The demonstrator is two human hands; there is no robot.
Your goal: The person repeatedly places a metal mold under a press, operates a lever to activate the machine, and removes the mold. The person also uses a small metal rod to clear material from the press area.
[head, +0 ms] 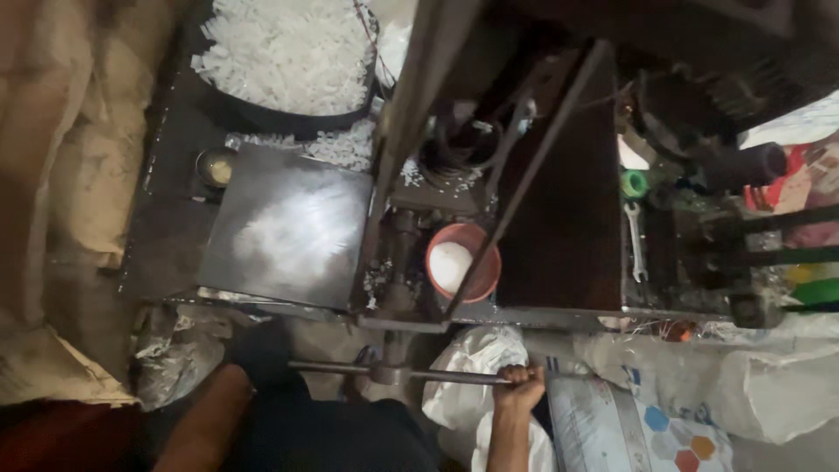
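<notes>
Right hand [519, 385] clenched around the end of the horizontal lever bar [402, 373]; left hand out of view. Risk of slipping off the bar tip, so near the fist's outer edge. Above the grip, orange bowl [463, 262], worn steel plate [293, 227], basin of white pieces [288, 52]; white sacks [629, 419] beside the fist, dim cluttered workshop

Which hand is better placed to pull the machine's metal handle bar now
Right: the right hand already has its grip closed around the end of the horizontal grey metal handle bar. The left hand is out of view.
</notes>
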